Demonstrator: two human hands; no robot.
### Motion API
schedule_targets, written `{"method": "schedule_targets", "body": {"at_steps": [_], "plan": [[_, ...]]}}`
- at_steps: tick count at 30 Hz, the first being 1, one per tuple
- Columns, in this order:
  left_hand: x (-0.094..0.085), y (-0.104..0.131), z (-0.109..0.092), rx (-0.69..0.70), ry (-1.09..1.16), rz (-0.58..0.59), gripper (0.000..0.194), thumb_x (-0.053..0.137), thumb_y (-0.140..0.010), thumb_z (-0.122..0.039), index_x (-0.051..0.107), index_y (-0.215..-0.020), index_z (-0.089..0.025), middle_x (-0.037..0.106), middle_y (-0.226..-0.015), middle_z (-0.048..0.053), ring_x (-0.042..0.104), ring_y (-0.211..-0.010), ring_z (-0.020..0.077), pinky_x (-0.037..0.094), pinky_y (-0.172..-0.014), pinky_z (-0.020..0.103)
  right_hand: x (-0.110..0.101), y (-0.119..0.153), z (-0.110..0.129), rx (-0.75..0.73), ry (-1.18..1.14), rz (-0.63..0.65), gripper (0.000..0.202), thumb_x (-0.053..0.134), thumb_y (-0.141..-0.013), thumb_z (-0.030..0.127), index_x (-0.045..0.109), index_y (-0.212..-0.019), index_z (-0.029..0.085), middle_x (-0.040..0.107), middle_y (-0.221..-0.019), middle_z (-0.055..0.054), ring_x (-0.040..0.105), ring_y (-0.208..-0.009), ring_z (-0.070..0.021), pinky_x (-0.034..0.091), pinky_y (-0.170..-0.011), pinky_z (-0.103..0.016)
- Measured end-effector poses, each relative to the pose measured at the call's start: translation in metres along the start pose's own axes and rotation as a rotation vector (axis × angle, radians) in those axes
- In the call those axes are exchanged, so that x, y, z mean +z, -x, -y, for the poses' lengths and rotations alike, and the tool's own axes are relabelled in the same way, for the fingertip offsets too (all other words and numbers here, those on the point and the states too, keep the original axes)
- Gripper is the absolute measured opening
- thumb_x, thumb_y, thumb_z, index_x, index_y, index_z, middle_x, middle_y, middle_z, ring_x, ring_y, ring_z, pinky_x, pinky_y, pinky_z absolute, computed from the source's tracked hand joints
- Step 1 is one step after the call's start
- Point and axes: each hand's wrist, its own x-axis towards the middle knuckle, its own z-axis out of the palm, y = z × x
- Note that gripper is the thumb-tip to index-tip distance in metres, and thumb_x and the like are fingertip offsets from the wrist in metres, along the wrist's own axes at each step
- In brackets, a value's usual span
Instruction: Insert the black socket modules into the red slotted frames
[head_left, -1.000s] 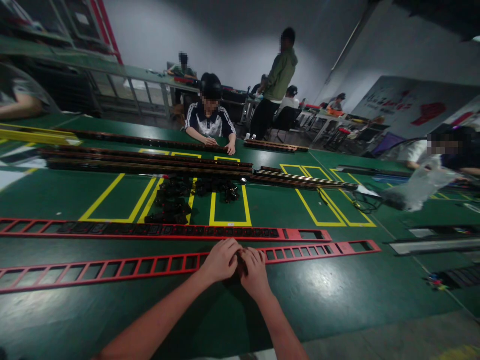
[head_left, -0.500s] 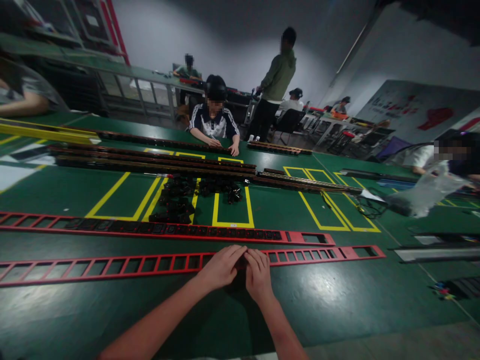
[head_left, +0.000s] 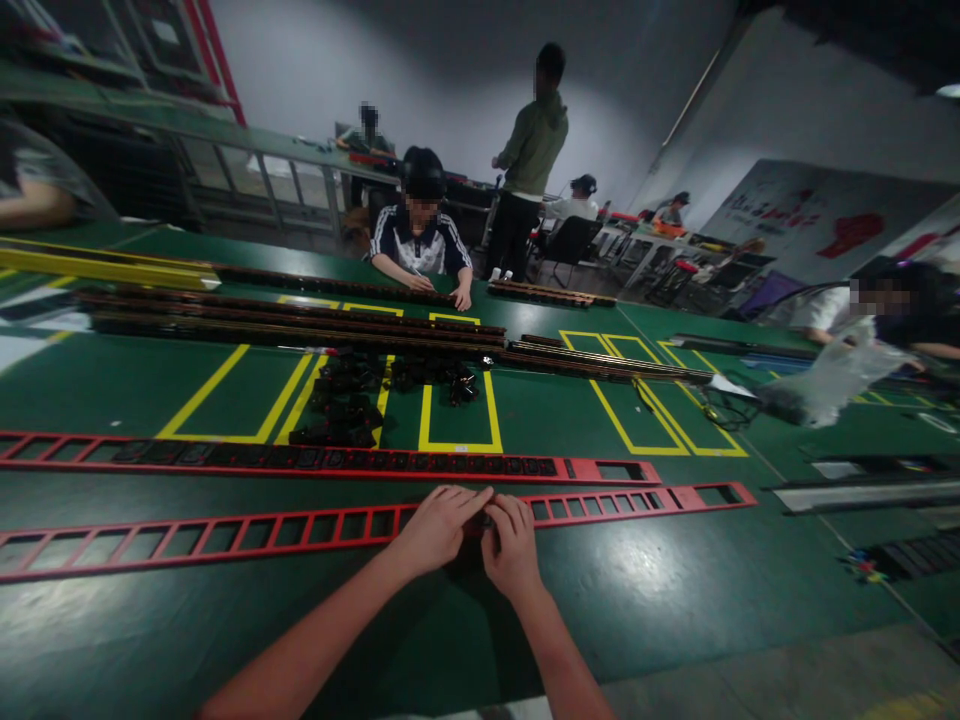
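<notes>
My left hand (head_left: 435, 532) and my right hand (head_left: 514, 548) meet over the nearer red slotted strip (head_left: 247, 537), covering its middle. Fingers of both hands are bent and pressed together at the tips. A sliver of something small and dark shows between them; its kind is hidden. Just beyond lies a second red strip (head_left: 611, 467), with black socket-like modules (head_left: 390, 461) sitting in many of its openings. The openings I can see in the nearer strip hold nothing.
A loose pile of black modules (head_left: 341, 405) lies past the strips. Long dark bars (head_left: 300, 325) stretch across the green table (head_left: 637, 620). A plastic bag (head_left: 840, 375) sits at right. Across the table a co-worker (head_left: 420, 235) works with both hands.
The view has shifted slightly. My hands stay together over the nearer strip, the right fingers drawn a little lower against the left fingertips. The standing person's arm has moved.
</notes>
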Motion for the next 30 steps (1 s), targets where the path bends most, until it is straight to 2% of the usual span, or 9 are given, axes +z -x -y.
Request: {"method": "schedule_targets", "body": {"at_steps": [4, 8, 12, 16, 20, 23, 26, 30], "plan": [[0.009, 0.002, -0.001, -0.121, -0.105, -0.061, 0.067, 0.045, -0.084, -0.006, 0.038, -0.149, -0.021, 0.063, -0.125, 0.009, 0.054, -0.117, 0.0227, 0.038, -0.107, 0.044, 0.000, -0.003, 0.001, 0.025, 0.005, 0.062, 0.041, 0.049, -0.083, 0.010, 0.054, -0.123, 0.020, 0.059, -0.122, -0.012, 0.054, -0.114, -0.0275, 0.045, -0.096, -0.051], [0.015, 0.003, -0.003, -0.239, -0.179, -0.145, 0.042, 0.051, -0.088, -0.013, 0.057, -0.129, -0.019, 0.064, -0.123, 0.009, 0.054, -0.116, 0.0260, 0.038, -0.105, 0.046, -0.001, -0.004, 0.001, 0.032, 0.002, 0.072, 0.036, 0.050, -0.087, 0.013, 0.054, -0.122, 0.020, 0.060, -0.122, -0.012, 0.054, -0.114, -0.0268, 0.045, -0.096, -0.049], [0.008, 0.003, -0.005, -0.179, -0.133, -0.112, 0.036, 0.052, -0.087, -0.011, 0.061, -0.120, -0.022, 0.062, -0.123, 0.006, 0.053, -0.117, 0.0237, 0.040, -0.101, 0.043, -0.003, 0.000, -0.003, 0.051, -0.030, -0.060, 0.032, 0.052, -0.089, 0.016, 0.054, -0.120, 0.020, 0.061, -0.114, -0.011, 0.056, -0.107, -0.0260, 0.047, -0.091, -0.047], [-0.001, 0.005, -0.004, -0.093, -0.122, -0.037, 0.029, 0.054, -0.088, -0.017, 0.064, -0.115, -0.025, 0.059, -0.130, 0.004, 0.049, -0.122, 0.0246, 0.038, -0.101, 0.045, -0.004, 0.001, -0.008, 0.142, -0.054, -0.176, 0.028, 0.050, -0.092, 0.018, 0.053, -0.120, 0.020, 0.060, -0.110, -0.011, 0.056, -0.103, -0.0255, 0.048, -0.088, -0.046], [-0.001, 0.006, -0.003, -0.065, -0.143, 0.002, 0.024, 0.052, -0.091, -0.018, 0.067, -0.108, -0.024, 0.059, -0.129, 0.004, 0.051, -0.118, 0.0247, 0.038, -0.099, 0.046, -0.003, -0.001, -0.008, 0.139, -0.056, -0.130, 0.026, 0.050, -0.093, 0.019, 0.053, -0.119, 0.020, 0.061, -0.109, -0.011, 0.056, -0.102, -0.0251, 0.048, -0.088, -0.045], [0.001, 0.005, -0.004, -0.095, -0.149, -0.009, 0.021, 0.053, -0.090, -0.017, 0.069, -0.102, -0.024, 0.061, -0.127, 0.003, 0.054, -0.116, 0.0240, 0.039, -0.098, 0.046, -0.002, -0.002, -0.005, 0.098, -0.046, -0.076, 0.025, 0.052, -0.093, 0.020, 0.054, -0.118, 0.020, 0.061, -0.108, -0.010, 0.056, -0.100, -0.0246, 0.048, -0.086, -0.044], [0.001, 0.004, -0.004, -0.133, -0.121, -0.018, 0.016, 0.056, -0.089, -0.019, 0.071, -0.087, -0.025, 0.063, -0.124, -0.001, 0.056, -0.112, 0.0225, 0.040, -0.096, 0.044, -0.002, -0.004, -0.004, 0.089, -0.033, -0.055, 0.025, 0.054, -0.091, 0.020, 0.054, -0.116, 0.020, 0.061, -0.107, -0.010, 0.056, -0.100, -0.0241, 0.048, -0.085, -0.043], [-0.002, 0.003, -0.001, -0.122, -0.072, -0.030, 0.016, 0.059, -0.088, -0.021, 0.070, -0.078, -0.024, 0.065, -0.121, -0.002, 0.058, -0.106, 0.0215, 0.043, -0.090, 0.040, -0.002, -0.004, -0.004, 0.091, -0.033, -0.048, 0.024, 0.054, -0.091, 0.020, 0.053, -0.115, 0.020, 0.061, -0.106, -0.010, 0.055, -0.099, -0.0240, 0.048, -0.085, -0.043]]}}
